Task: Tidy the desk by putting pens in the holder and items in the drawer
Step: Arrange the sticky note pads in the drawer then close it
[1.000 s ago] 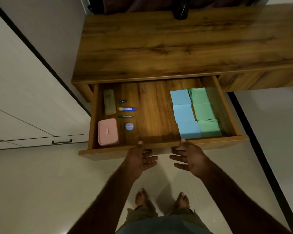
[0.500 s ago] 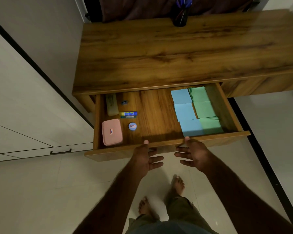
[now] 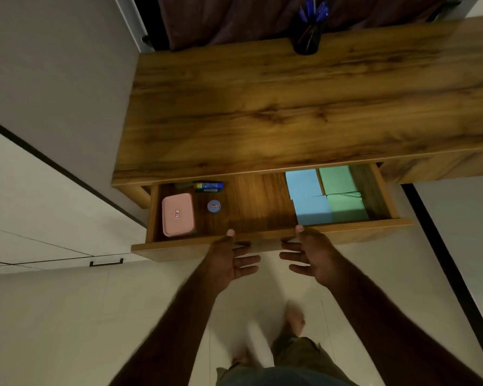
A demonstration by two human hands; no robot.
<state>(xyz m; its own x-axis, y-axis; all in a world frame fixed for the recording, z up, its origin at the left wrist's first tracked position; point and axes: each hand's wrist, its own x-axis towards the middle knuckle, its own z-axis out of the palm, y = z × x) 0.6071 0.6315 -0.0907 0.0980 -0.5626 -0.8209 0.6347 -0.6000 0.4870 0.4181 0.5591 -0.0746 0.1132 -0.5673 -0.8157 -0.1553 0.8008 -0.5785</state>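
Box (image 3: 177, 214) in drawer (image 3: 265, 238), left

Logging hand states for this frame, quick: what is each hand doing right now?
Left hand: open, fingers straight, thumb on the drawer front, holding nothing.
Right hand: open, thumb on the same front, holding nothing.

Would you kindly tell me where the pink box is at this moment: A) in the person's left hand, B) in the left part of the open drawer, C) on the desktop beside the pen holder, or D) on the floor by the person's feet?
B, since the pink box lies inside the open drawer, in its left part close to the front wall.
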